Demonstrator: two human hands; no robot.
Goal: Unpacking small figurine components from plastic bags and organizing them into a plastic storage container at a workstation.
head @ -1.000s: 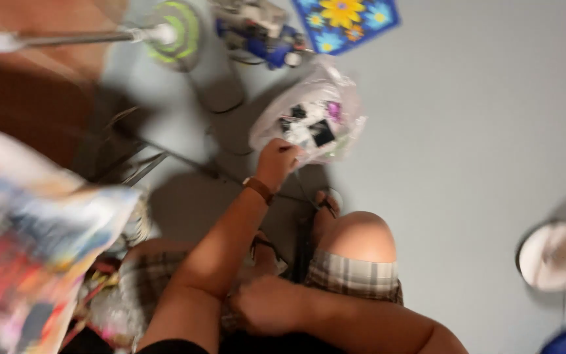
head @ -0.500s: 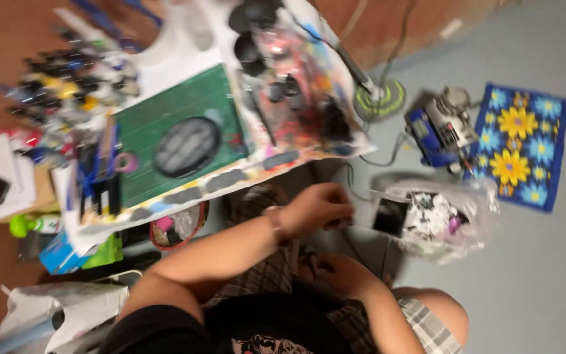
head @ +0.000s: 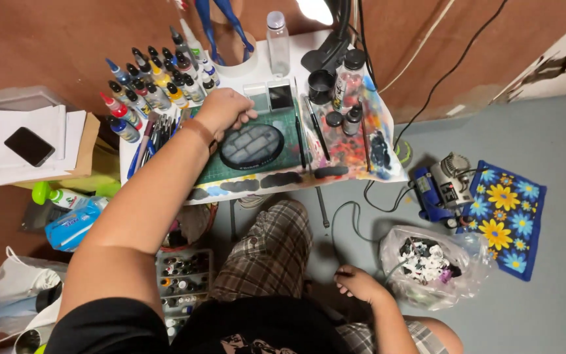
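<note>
Now the left hand [head: 223, 110] has risen to the round base [head: 251, 145].

Overhead view under warm, even indoor light. A bright lamp [head: 316, 9] at the top edge, beyond the left grip [head: 225, 110], burns out to white glare. Soft shadow pools beneath the surface [head: 361, 172], around the right grip [head: 359, 283]. Focus is sharp throughout; wide-angle distortion bends lines near the frame edges.
</note>
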